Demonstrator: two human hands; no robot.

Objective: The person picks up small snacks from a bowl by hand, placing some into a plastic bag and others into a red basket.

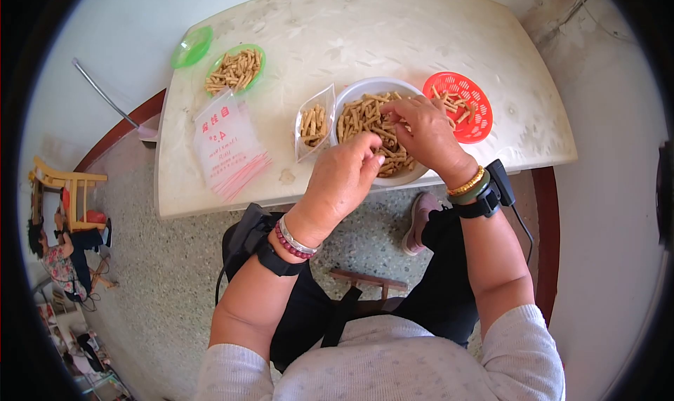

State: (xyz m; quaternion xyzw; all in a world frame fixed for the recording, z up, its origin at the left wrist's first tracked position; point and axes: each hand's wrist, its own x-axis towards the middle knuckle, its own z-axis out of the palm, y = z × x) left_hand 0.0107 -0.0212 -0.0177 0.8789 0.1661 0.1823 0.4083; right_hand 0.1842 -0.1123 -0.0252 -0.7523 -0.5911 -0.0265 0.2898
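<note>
A white bowl (pixel 354 92) full of short tan snack sticks sits at the near edge of a pale table (pixel 393 36). My right hand (pixel 427 130) reaches into the bowl, fingers curled down among the sticks. My left hand (pixel 344 180) hovers at the bowl's near left rim with fingers bent; what it holds is hidden. Just left of the bowl stands a small clear bag (pixel 314 123) partly filled with sticks.
A red mesh basket (pixel 472 109) with sticks lies right of the bowl. A green bowl (pixel 235 69) of sticks and a green lid (pixel 191 47) sit at the far left. A pack of zip bags (pixel 226 148) lies nearby. A person sits at far left on the floor.
</note>
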